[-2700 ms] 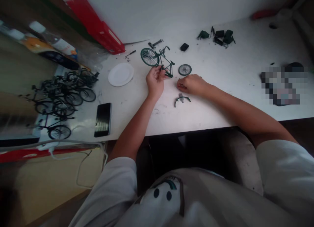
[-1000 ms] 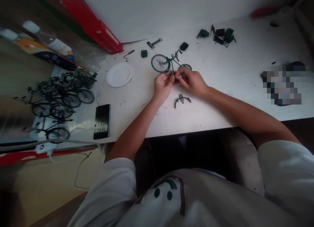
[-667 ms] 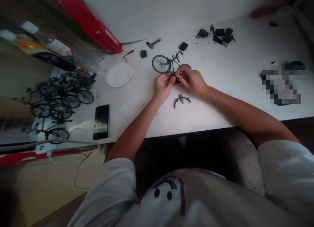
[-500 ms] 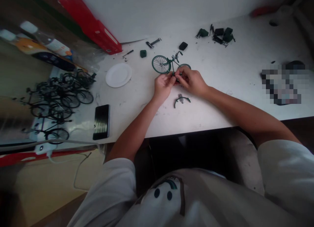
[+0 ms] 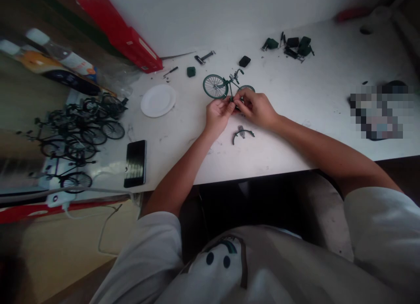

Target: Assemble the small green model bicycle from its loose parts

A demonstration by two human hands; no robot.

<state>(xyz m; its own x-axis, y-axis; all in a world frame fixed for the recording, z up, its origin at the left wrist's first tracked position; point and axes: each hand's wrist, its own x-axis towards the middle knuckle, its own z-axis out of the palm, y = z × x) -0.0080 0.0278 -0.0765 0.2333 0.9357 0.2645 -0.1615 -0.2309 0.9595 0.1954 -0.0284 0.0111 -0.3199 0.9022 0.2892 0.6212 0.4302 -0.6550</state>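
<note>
A small dark green model bicycle (image 5: 215,86) is held over the white table, one spoked wheel to the left and its handlebar pointing up. My left hand (image 5: 218,114) is closed on the bicycle's lower frame from the left. From the right, my right hand (image 5: 257,106) pinches at the same spot, fingertips against those of the left hand. The part between the fingertips is hidden, and the second wheel is partly covered by the right hand. Nearer me lies a curved dark mudguard-like piece (image 5: 242,132) with a small grey part attached.
Several model bicycles (image 5: 78,138) stand at the left near a phone (image 5: 135,163) and a white plate (image 5: 158,101). Dark green and black parts (image 5: 297,47) lie at the back, with a small screwdriver (image 5: 171,71) and a green block (image 5: 190,71). Bottles (image 5: 62,54) stand far left.
</note>
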